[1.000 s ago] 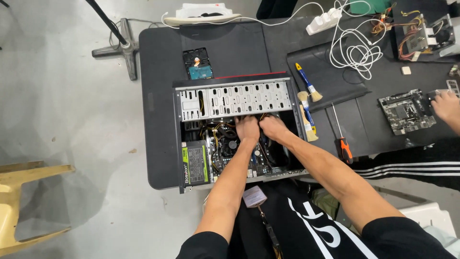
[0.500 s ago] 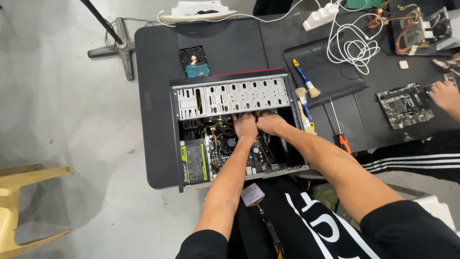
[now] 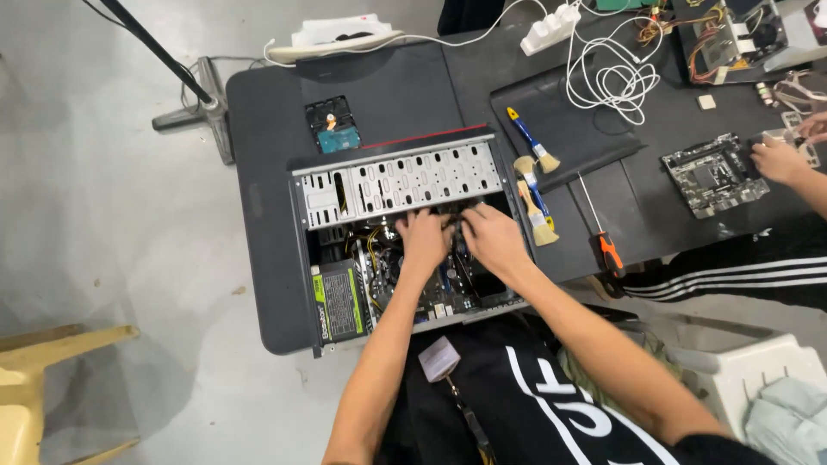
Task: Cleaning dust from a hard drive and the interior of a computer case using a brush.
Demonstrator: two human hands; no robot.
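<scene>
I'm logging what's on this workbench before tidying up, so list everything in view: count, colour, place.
computer case: one, grey metal, open, table centre
power supply: one, black with green label, case's near-left corner
hard drive: one, black and blue, behind case
brushes: three, blue or wooden handles, right of case
screwdriver: one, orange and black handle, right of brushes
loose motherboard: one, dark, far right, by another person's hand
power strip: one, white, table's back edge
white cable: one coil, back right
table: one, black
yellow chair: one, lower-left floor
left hand: inside case, grip not visible
right hand: inside case, grip not visible
</scene>
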